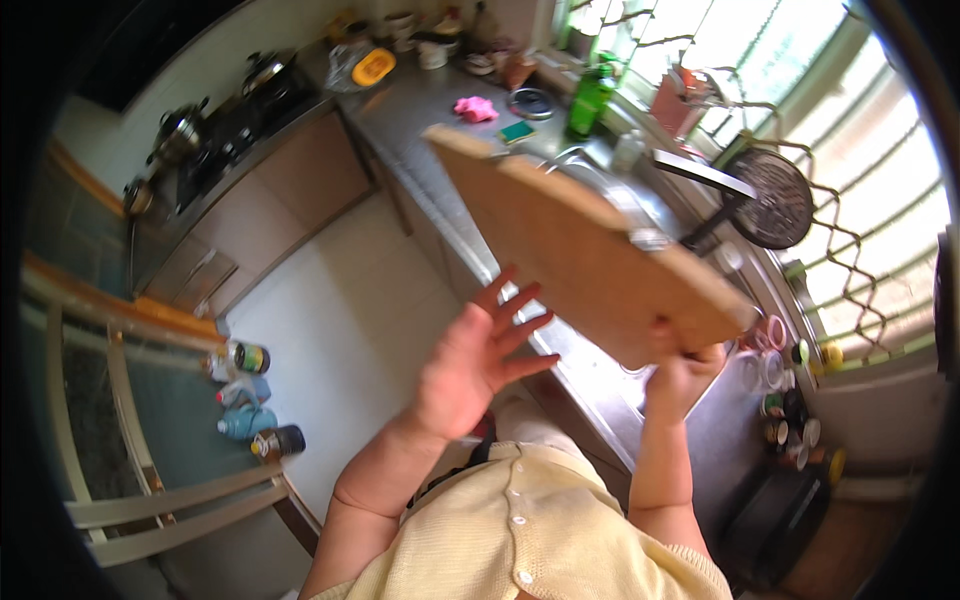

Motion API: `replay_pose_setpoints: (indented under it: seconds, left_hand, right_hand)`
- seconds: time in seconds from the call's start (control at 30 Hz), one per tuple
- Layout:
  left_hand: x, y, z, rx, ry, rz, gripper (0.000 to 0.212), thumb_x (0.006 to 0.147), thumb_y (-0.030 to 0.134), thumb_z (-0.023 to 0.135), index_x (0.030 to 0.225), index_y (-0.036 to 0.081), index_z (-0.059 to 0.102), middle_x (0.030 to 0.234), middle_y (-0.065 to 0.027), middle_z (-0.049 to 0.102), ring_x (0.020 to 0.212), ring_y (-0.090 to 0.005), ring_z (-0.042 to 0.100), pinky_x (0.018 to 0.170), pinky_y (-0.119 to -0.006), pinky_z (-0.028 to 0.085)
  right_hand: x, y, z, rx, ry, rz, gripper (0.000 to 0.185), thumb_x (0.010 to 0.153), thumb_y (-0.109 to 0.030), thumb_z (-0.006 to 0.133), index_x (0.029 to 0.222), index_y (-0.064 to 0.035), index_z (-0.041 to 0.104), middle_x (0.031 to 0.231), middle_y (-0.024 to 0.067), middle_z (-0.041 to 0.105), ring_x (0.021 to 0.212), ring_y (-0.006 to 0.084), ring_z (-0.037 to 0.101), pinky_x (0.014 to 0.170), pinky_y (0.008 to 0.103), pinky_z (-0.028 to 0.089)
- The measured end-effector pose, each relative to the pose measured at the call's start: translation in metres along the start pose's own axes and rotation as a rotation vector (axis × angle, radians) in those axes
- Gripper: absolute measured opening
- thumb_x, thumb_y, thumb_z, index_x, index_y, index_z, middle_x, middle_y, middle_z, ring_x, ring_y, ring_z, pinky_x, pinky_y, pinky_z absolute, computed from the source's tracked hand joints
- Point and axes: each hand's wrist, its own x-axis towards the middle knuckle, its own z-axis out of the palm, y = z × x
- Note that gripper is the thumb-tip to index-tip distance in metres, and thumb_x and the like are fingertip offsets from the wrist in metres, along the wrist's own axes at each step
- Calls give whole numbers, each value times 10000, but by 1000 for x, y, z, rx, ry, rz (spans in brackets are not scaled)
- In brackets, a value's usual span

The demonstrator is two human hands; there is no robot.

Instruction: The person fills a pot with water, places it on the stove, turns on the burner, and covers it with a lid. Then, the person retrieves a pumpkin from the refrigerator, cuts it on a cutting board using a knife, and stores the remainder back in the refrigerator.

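Note:
A thick wooden cutting board (570, 240) is held tilted above the steel counter and sink. My right hand (679, 371) grips its near right corner, with the thumb on the broad face. My left hand (484, 360) is off the board, just left of its lower edge, fingers spread and nothing in them. The board hides much of the steel sink (600, 375), whose near part shows below it. Beyond the board are a green sponge (517, 133), a pink cloth (476, 109) and a green pump bottle (591, 97).
A black frying pan (776, 196) stands by the barred window at right. Several cups and jars (784, 420) line the right counter. Pots (180, 133) sit on the gas stove at left. Bottles (247, 421) stand on the floor near a chair (180, 517).

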Motion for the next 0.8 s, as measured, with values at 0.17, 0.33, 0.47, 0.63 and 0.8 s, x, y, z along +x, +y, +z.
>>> replay_pose_setpoints:
  seconds: [0.17,0.33,0.47,0.63,0.8]
  left_hand:
    - [14,73,-54,-274,322,148,724,855,610,425,1344,80,361,1307,-109,466,1196,-272,455,983,-449,392]
    - [33,101,-147,-168,481,219,639,818,459,468,1281,21,421,1234,-121,521,1132,-260,507,937,-390,416]
    - [76,131,-202,-95,483,164,660,753,409,477,1255,-19,452,1192,-139,561,1076,-273,549,908,-384,440]
    - [147,186,-270,69,474,55,707,745,458,441,1271,-14,446,1220,-137,549,1097,-265,536,922,-375,426]
    - [209,225,-325,107,517,-23,657,714,390,425,1212,-34,482,1174,-149,572,1056,-276,552,898,-355,433]
  right_hand:
    - [10,41,128,-242,-529,-728,289,587,-92,641,870,-35,659,884,62,676,617,161,547,579,273,426]
    - [11,90,203,-175,-569,-832,315,632,-101,597,934,-40,662,926,53,668,617,132,517,556,225,419]
    - [43,128,248,-201,-557,-913,342,642,-115,583,969,-49,657,957,48,651,661,128,501,585,227,427]
    - [70,156,318,-268,-611,-837,381,668,-134,561,1031,-52,643,1001,51,626,697,127,508,631,235,425]
    - [93,168,372,-308,-886,-620,395,732,-199,614,1105,-70,608,1035,58,576,828,155,540,703,269,433]
